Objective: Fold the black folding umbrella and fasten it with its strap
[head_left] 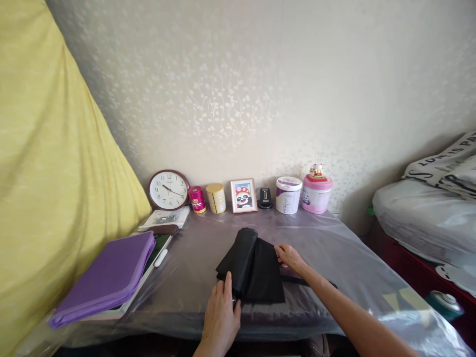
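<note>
A black folding umbrella (243,260) lies collapsed near the middle of the table, its cloth partly loose in flat panels to both sides. My left hand (222,311) is closed around its near end, with the thumb and fingers on either side. The grip itself is mostly hidden. At the right, my right hand (288,258) pinches the outer edge of a spread cloth panel (266,277). Under my right forearm a long dark strip (310,282) lies on the table; what it is I cannot make out.
Along the wall stand a round clock (169,190), a pink tin (197,200), a yellow can (216,198), a framed panda picture (243,196), a small black device (265,199) and two tubs (288,196). A purple folder (106,270) lies left, beside a yellow curtain (67,173).
</note>
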A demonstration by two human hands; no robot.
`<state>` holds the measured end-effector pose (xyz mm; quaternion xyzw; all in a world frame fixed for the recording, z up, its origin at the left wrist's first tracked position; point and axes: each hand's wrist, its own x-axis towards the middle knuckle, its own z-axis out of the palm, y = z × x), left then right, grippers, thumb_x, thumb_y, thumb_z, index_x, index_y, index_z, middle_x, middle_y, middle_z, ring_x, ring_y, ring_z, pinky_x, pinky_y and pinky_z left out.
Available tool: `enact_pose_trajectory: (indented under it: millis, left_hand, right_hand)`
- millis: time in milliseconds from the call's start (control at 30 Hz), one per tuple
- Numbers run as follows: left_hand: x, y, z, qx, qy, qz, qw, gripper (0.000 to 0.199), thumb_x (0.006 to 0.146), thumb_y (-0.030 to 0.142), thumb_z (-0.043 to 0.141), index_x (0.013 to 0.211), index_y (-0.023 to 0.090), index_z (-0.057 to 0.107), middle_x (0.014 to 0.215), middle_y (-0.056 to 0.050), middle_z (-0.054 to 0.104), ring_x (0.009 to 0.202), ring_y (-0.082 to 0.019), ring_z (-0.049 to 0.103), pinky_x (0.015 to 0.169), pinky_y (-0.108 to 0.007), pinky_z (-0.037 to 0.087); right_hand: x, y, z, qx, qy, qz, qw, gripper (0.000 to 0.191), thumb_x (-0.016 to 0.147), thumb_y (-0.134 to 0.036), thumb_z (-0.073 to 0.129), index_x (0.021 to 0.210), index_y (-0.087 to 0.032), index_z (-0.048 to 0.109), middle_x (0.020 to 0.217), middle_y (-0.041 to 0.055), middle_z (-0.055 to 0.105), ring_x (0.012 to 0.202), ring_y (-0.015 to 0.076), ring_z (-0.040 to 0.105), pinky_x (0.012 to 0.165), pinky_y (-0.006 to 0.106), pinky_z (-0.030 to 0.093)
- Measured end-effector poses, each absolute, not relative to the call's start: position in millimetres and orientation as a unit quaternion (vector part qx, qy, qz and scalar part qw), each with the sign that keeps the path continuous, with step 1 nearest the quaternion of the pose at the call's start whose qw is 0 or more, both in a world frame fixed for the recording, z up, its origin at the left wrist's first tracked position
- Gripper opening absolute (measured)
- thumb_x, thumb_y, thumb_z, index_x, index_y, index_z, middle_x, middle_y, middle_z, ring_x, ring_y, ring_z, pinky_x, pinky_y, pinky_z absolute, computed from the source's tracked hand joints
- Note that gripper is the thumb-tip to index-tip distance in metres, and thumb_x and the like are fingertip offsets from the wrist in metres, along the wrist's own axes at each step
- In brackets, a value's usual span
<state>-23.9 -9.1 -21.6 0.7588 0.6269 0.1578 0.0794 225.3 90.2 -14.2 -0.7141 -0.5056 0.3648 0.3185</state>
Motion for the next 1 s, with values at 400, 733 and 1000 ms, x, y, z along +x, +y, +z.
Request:
enact_pose_trajectory:
  millis: [400, 733, 1000]
  left_hand:
    - [-24, -8, -24, 0.762, 0.626, 0.148, 0.069, 0.057, 0.082, 0.015, 0.039, 0.137, 0.008, 0.026, 0.114, -0.012, 0.051, 0.106, -0.021, 0.047, 0.091, -0.031, 0.036]
    - [-24, -7, -28, 0.762, 0.629, 0.144, 0.052, 0.057, 0.081, 0.015, 0.039, 0.136, 0.009, 0.027, 0.114, -0.012, 0.052, 0.106, -0.022, 0.048, 0.091, -0.032, 0.037]
    - [-23, -7, -21, 0.758, 0.639, 0.11, 0.066, 0.059, 0.082, 0.016, 0.039, 0.138, 0.009, 0.023, 0.123, -0.014, 0.048, 0.113, -0.023, 0.045, 0.095, -0.033, 0.034]
  right_hand:
    - [211, 80, 0, -0.705, -0.48, 0.401, 0.335, 0.022, 0.084, -0.031, 0.04, 0.084, -0.016, 0.056, 0.059, -0.0017, 0.05, 0.053, 0.0109, 0.053, 0.046, 0.02, 0.046]
    - [203, 77, -4, -0.694, -0.471, 0.418, 0.349, 0.026, 0.081, -0.044, 0.047, 0.079, -0.018, 0.055, 0.058, -0.0033, 0.05, 0.051, 0.0095, 0.05, 0.046, 0.019, 0.043]
    - [194, 81, -14, -0.685, -0.517, 0.353, 0.372, 0.023, 0.078, -0.04, 0.051, 0.077, -0.018, 0.058, 0.066, 0.0014, 0.06, 0.065, 0.0156, 0.057, 0.054, 0.024, 0.044]
